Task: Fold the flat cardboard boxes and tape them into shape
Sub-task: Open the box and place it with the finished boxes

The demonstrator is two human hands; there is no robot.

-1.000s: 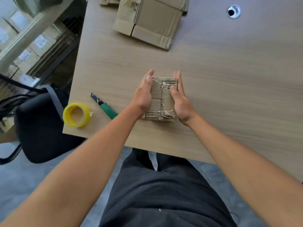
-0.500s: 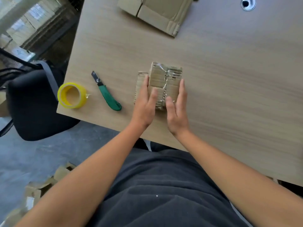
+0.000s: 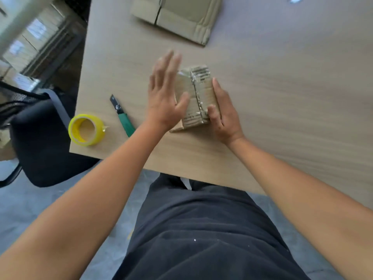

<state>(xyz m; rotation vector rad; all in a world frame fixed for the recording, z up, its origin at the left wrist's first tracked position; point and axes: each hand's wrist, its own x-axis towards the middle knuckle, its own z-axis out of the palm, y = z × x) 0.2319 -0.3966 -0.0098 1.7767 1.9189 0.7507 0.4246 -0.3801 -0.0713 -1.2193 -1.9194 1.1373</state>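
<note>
Left hand (image 3: 163,93): flat and spread, fingers straight, holding nothing. It is motion-blurred. The palm sits over the left face of the small box (image 3: 199,91) and the thumb lies across the box top; I cannot tell whether the palm is touching. It looks placed to press or smooth that side down.

Right hand (image 3: 222,112): clasps the box from the opposite side, with the thumb hooked over the top near the taped seam and the fingers lying along the right wall. Probably the anchor, so the box doesn't slide when the left hand pushes.

The box stands on the table (image 3: 282,98) between the two palms. Its top flaps are closed, with glossy tape along the centre seam. A loose flap (image 3: 175,129) sticks out at the base, just below the left wrist, and is likely the part not yet secured.

Outward to the left of the left hand is a utility knife (image 3: 123,116) with a green handle. Beyond it a yellow tape roll (image 3: 85,129) lies near the table corner. Both are within easy reach of that hand, presumably parked for the next strip.

Ahead of the fingertips, well apart, is a stack of flat cardboard (image 3: 177,15), apparently stock waiting to be folded.

Past the tape, off the table edge, is a dark chair (image 3: 40,138).
</note>
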